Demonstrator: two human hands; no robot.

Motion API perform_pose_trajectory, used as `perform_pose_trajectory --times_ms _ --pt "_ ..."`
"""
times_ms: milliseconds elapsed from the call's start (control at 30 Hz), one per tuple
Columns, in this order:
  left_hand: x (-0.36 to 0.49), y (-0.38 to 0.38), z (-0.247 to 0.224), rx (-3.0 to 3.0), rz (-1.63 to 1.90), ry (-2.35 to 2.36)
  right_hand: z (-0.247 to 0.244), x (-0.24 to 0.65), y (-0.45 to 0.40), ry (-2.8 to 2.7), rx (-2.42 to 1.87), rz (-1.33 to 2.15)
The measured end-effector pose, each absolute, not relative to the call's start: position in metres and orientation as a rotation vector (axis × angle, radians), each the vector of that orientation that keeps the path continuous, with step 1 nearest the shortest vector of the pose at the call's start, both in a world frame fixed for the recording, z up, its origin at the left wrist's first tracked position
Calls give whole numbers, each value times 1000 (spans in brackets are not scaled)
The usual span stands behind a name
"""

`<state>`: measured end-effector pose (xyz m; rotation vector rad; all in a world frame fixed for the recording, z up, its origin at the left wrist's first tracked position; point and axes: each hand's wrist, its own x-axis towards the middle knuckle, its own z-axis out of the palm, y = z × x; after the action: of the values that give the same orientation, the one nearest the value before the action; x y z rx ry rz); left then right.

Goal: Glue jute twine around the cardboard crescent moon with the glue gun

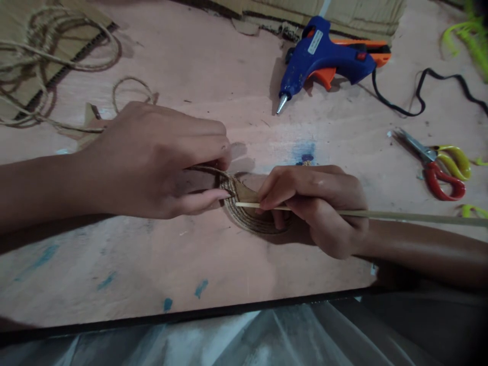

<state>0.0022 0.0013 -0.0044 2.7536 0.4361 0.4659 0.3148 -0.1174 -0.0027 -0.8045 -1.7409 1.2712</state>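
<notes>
A round cardboard piece (247, 193) with several rows of twine (244, 217) along its edge is between my hands, partly hidden by them. My left hand (160, 162) is closed on the twine at the left edge, its thumb against the rows. My right hand (316, 203) is closed round a thin wooden stick (400, 216), whose pale tip touches the cardboard beside the twine rows. One right fingertip also rests on the piece near its lower right. The twine runs out leftward beneath my left hand.
A blue and orange glue gun (324, 56) with a black cord lies at the upper right of the pink table (114, 264). Scissors (438, 160) with red and yellow handles are at the right. Loose twine (76, 63) lies over cardboard (15, 99) upper left; more cardboard (343, 18) is behind.
</notes>
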Motion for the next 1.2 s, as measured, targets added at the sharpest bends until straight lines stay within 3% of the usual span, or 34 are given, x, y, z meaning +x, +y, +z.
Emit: perform_pose_trajectory --times_ms 1200 --pt "3 -3 -3 2871 462 474 5 315 -121 -1714 -903 1229"
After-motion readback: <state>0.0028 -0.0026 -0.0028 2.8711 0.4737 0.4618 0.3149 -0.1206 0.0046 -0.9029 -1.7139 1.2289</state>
